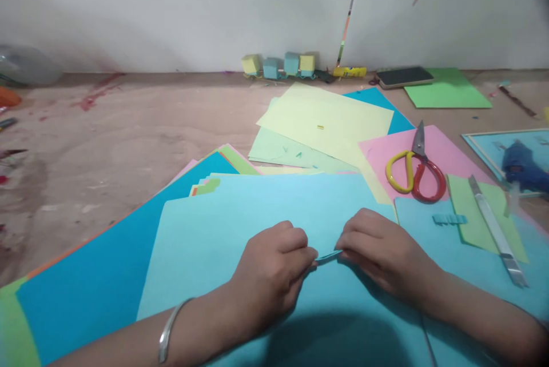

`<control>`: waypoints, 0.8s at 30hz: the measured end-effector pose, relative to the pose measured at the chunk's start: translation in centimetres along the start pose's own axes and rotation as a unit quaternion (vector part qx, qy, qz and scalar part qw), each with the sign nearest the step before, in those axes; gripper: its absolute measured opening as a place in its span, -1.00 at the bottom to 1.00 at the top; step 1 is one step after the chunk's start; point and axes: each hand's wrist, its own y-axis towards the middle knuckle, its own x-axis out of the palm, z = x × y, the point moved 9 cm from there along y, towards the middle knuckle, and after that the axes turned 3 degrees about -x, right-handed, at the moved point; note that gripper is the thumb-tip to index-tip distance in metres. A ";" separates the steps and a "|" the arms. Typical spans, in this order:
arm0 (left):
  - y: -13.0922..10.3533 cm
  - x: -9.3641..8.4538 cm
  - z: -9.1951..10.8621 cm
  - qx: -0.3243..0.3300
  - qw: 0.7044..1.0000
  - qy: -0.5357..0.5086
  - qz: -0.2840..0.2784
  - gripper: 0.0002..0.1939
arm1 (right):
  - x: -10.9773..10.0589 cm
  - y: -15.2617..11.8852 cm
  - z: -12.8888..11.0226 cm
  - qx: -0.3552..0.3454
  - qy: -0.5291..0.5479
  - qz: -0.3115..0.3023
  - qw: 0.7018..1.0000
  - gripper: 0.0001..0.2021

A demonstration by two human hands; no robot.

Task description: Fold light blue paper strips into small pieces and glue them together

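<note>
A thin folded strip of blue paper (pixel 328 256) stretches between my two hands, just above a large light-blue sheet (pixel 206 235). My left hand (pixel 277 270) pinches its left end, while my right hand (pixel 377 250) grips the other end. Both sets of fingers are closed, and they hide the strip's ends. To the right of my right hand lies a small pleated blue paper piece (pixel 449 219).
Scissors (pixel 418 170) with yellow and red handles rest on pink paper. A metal cutter (pixel 497 232) lies on green paper at right, near a dark-blue glue gun (pixel 523 167). Small paper blocks (pixel 291 63), a glue stick (pixel 350 72) and a phone (pixel 405 76) line the wall.
</note>
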 end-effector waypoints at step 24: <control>0.0 0.9 2.8 0.063 0.994 0.092 -0.017 -0.52 | 1.1 -0.8 -3.2 -0.013 -0.005 0.020 1.000 -0.64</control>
